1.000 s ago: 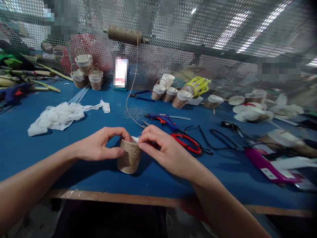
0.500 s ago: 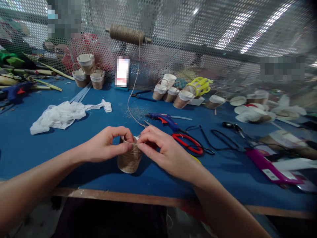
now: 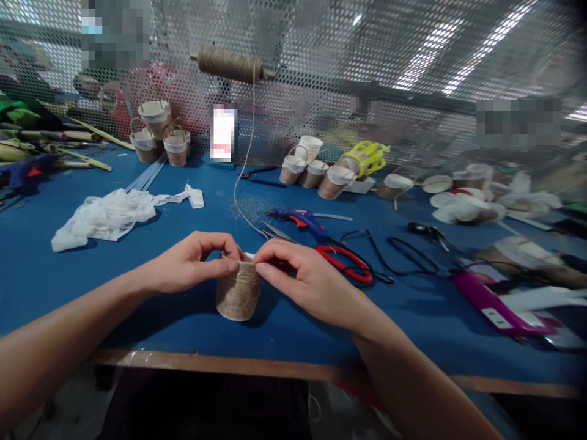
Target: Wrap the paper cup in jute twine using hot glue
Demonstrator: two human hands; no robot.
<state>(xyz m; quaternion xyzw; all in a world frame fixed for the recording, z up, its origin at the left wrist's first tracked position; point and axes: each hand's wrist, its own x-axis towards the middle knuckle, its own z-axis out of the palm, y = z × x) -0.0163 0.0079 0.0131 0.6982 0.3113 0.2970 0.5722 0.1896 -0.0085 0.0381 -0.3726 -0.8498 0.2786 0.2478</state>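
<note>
A small cup wrapped in brown twine (image 3: 237, 296) stands near the front of the blue table, its rim between my two hands. My left hand (image 3: 206, 263) pinches the rim from the left, thumb outside and fingers over the edge. At the rim's right side, my right hand (image 3: 298, 278) has thumb and forefinger closed on it; whether a strand of twine is between them I cannot make out. Loose twine (image 3: 251, 134) runs down from the spool (image 3: 229, 64) to behind my right hand. Red-handled scissors (image 3: 346, 264) lie just beyond that hand.
Behind the scissors lies a blue glue gun (image 3: 302, 220). White lace fabric (image 3: 105, 214) is heaped on the left. Finished little baskets (image 3: 177, 150) stand along the mesh wall, with others (image 3: 339, 177) right of centre. A purple power strip (image 3: 499, 305) and cables lie at right.
The view has shifted slightly. Both hands stay at the cup's rim; the cup is turned a little, and my right fingers have moved slightly along the edge.
</note>
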